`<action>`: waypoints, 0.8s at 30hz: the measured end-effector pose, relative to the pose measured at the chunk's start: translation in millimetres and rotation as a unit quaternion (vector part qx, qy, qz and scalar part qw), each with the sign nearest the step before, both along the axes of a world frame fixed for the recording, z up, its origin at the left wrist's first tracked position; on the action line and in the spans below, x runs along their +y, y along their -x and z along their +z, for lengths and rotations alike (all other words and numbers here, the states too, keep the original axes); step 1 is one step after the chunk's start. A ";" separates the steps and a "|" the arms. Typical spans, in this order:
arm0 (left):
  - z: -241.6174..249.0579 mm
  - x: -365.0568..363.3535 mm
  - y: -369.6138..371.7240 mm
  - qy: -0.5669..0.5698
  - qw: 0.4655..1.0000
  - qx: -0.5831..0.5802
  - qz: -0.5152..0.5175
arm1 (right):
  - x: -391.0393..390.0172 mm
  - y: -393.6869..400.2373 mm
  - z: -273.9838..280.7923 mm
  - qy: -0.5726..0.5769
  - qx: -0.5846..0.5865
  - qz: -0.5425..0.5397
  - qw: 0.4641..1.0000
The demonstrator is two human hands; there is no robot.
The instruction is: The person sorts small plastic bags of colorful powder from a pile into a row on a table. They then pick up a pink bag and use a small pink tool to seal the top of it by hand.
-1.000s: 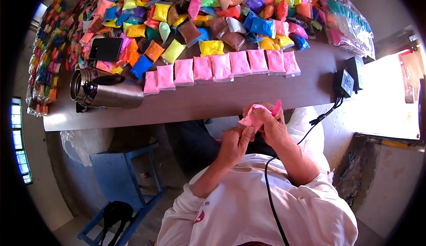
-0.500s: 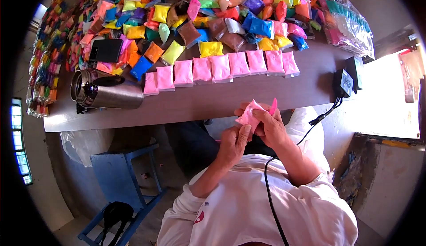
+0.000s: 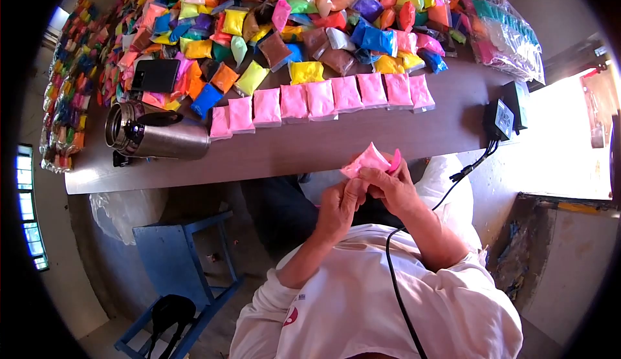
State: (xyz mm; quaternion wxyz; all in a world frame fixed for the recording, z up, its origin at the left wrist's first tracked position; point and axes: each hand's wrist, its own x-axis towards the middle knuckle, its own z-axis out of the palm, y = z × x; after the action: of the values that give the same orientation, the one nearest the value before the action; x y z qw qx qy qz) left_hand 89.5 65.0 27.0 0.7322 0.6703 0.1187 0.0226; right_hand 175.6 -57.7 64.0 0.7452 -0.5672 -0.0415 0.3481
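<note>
A small clear packet of pink clay-like stuff [image 3: 370, 157] is held up between both hands, over my lap in front of the table edge. My left hand [image 3: 341, 205] is closed, its thumb and fingers pinching the lower left part of the packet. My right hand [image 3: 396, 187] grips the packet's right side with thumb and fingers. A thin, bright pink plastic piece [image 3: 395, 160] sticks up from the fingers of my right hand. Beyond, on the table, several similar pink packets [image 3: 321, 98] lie side by side in a row.
Many colourful packets [image 3: 272, 45] are heaped across the back of the brown table [image 3: 278, 149]. A steel flask [image 3: 162, 136] lies on its side at left, near a black phone [image 3: 155, 75]. Black adapters [image 3: 503, 116] with cables sit at right. A blue chair [image 3: 171, 255] stands lower left.
The packet has turned in my fingers, its top corner now tilted further right. The pink plastic piece has dropped lower and leans against my right fingers. The row is unchanged.
</note>
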 end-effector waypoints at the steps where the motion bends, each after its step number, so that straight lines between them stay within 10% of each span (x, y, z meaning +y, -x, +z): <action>1: 2.5 -1.0 -0.5 0.000 1.000 0.000 0.000 | -1.1 0.6 -1.3 0.000 0.000 0.000 1.000; 24: 6.4 -10.9 2.9 -0.018 1.000 -0.016 -0.019 | -7.7 1.0 -16.9 -0.077 0.024 -0.045 0.996</action>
State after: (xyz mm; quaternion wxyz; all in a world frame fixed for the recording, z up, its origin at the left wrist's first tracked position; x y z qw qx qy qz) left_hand 86.6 54.1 33.4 0.7220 0.6851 0.0940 0.0212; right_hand 174.7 -65.3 47.1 0.8024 -0.5011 -0.0244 0.3233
